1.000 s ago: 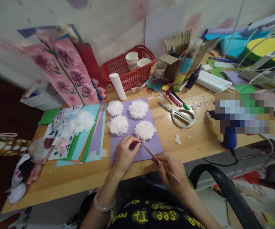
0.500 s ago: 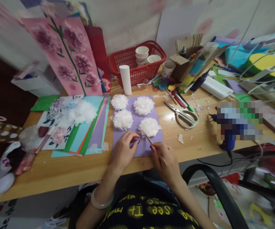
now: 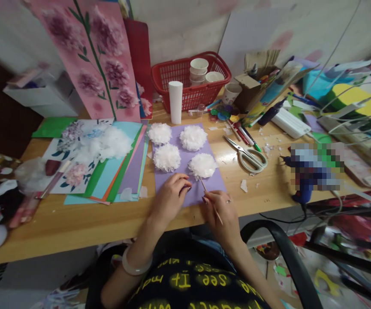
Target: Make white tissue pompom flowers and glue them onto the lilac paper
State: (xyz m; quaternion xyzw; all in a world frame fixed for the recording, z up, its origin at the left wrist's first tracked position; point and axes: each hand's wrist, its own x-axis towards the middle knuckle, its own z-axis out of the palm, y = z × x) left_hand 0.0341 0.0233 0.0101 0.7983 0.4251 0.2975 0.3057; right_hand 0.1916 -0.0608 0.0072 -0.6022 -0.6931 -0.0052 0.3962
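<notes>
My right hand (image 3: 222, 210) grips a thin wooden stick (image 3: 203, 186), its tip at the lower edge of a ruffled white paper flower (image 3: 202, 165). My left hand (image 3: 171, 196) is just left of that tip, fingers curled in and thumb near the forefinger; anything between them is too small to make out. Three more white flowers, at the upper right (image 3: 193, 137), upper left (image 3: 159, 133) and lower left (image 3: 167, 157), sit with it on a purple sheet (image 3: 190, 198). The left hand covers part of the sheet's near edge.
Scissors (image 3: 248, 156) lie right of the sheet, with a blue glue gun (image 3: 303, 189) beyond, partly blurred. Behind stand a white roll (image 3: 175, 103) and a red basket (image 3: 209, 95) of paper cups. Coloured paper (image 3: 131, 175) is stacked on the left. A chair armrest (image 3: 282, 240) is near my right arm.
The view has shifted slightly. The stick now stands a little steeper at the flower's lower edge, and my left fingertips sit slightly farther from the flower. The flowers keep their places on the sheet.
</notes>
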